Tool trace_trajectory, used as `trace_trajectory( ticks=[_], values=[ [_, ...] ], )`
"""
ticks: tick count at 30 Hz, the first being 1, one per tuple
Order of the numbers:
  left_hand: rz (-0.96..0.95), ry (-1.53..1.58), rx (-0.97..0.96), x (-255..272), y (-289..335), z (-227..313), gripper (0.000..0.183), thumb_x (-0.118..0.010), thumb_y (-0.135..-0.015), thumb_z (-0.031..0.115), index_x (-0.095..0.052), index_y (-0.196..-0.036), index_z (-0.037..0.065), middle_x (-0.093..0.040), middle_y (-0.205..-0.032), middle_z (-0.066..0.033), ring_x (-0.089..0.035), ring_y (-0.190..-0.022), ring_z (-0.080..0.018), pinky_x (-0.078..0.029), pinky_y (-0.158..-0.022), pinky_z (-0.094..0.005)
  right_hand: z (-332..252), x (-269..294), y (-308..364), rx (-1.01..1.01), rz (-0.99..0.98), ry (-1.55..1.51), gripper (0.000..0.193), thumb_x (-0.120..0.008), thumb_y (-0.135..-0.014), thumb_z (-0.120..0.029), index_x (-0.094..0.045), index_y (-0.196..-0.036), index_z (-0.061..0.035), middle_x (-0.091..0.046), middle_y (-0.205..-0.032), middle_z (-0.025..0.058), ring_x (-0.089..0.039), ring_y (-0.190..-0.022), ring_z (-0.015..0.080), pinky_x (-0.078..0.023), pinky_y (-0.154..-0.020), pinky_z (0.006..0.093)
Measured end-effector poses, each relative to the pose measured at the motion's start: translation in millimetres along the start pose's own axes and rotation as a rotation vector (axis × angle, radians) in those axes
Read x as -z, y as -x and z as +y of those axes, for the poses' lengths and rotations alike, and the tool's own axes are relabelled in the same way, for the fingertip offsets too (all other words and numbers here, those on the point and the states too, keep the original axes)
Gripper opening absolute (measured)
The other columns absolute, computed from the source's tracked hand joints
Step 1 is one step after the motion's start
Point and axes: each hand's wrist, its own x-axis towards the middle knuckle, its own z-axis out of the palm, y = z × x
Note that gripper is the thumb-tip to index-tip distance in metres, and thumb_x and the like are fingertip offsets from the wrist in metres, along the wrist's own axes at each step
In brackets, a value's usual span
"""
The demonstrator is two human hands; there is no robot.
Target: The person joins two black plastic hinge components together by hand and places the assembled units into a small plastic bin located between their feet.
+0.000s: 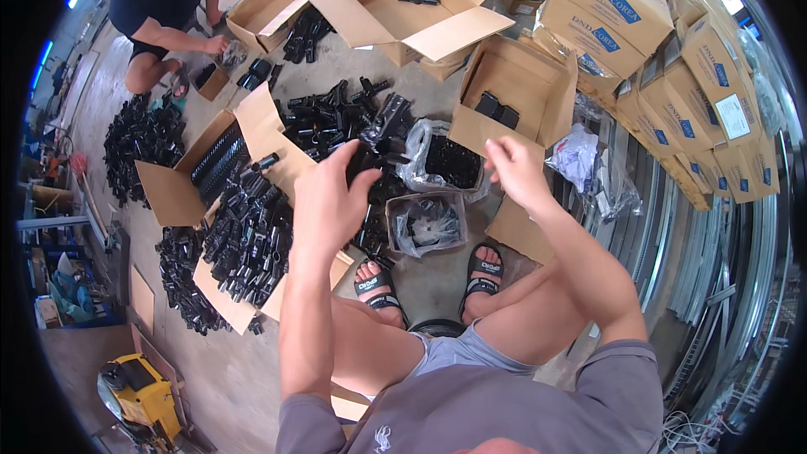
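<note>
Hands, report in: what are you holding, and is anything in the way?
Left hand: gripping black part. Right hand: raised near open box, grip unclear. Parts heap nearby; no clear obstruction seen.

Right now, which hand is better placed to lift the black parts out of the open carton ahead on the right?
Probably the right hand: it is nearer that carton, with no large part visible in its grip. The left hand appears to hold a black fitting.

Stacked cartons (609, 8), heaped parts (248, 240) and probably metal profiles (702, 261) mark a workshop.
</note>
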Motion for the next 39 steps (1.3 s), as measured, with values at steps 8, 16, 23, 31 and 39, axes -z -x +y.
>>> trace_trajectory(
  ticks=[8, 16, 23, 31, 39],
  values=[
    [-0.086, -0.145, 0.001, -3, -9, -25, 0.038, -0.074, -0.082, 0.015, -0.068, -0.116, -0.001, -0.070, -0.092, -0.0253, -0.068, -0.089, -0.0409, -0.053, -0.081, -0.0457, 126, -64, -62, 0.052, -0.513, 1.126, 0.026, -0.055, -0.094, -0.021, -0.071, -0.105, -0.0041, -0.070, -0.103, 0.0248, -0.066, -0.106, 0.0412, -0.054, -0.088, 0.0507],
    [-0.028, -0.083, 0.008, -1, -14, -30, 0.037, -0.074, -0.082, 0.013, -0.067, -0.115, -0.001, -0.069, -0.086, -0.0244, -0.068, -0.083, -0.0411, -0.054, -0.075, -0.0461, 211, -126, -150, -0.046, -0.110, 0.816, 0.018, -0.063, -0.086, -0.009, -0.069, -0.104, -0.0110, -0.070, -0.109, 0.0190, -0.066, -0.106, 0.0369, -0.053, -0.090, 0.0475],
    [-0.074, -0.122, 0.026, -1, -14, -34, 0.037, -0.074, -0.081, 0.013, -0.066, -0.115, -0.001, -0.068, -0.083, -0.0240, -0.068, -0.081, -0.0409, -0.054, -0.073, -0.0473, 204, -146, -143, 0.036, -0.098, 1.136, 0.023, -0.045, -0.097, -0.005, -0.066, -0.106, -0.0030, -0.068, -0.110, 0.0167, -0.065, -0.108, 0.0345, -0.056, -0.090, 0.0447],
    [-0.035, -0.046, -0.056, -2, -13, -32, 0.036, -0.074, -0.081, 0.014, -0.064, -0.113, -0.002, -0.068, -0.078, -0.0236, -0.067, -0.078, -0.0406, -0.053, -0.071, -0.0486, 225, -124, -150, 0.080, -0.179, 0.961, 0.020, -0.060, -0.084, 0.000, -0.063, -0.104, 0.0011, -0.068, -0.106, 0.0258, -0.066, -0.104, 0.0422, -0.054, -0.090, 0.0473],
    [-0.038, 0.032, 0.028, 5, -2, -39, 0.057, -0.076, -0.080, 0.010, -0.046, -0.128, 0.005, -0.071, -0.101, -0.0266, -0.068, -0.092, -0.0440, -0.054, -0.079, -0.0482, 207, -128, -138, -0.031, -0.201, 0.955, 0.023, -0.059, -0.086, -0.002, -0.065, -0.108, -0.0037, -0.069, -0.108, 0.0249, -0.066, -0.107, 0.0404, -0.054, -0.093, 0.0483]
  ],
)
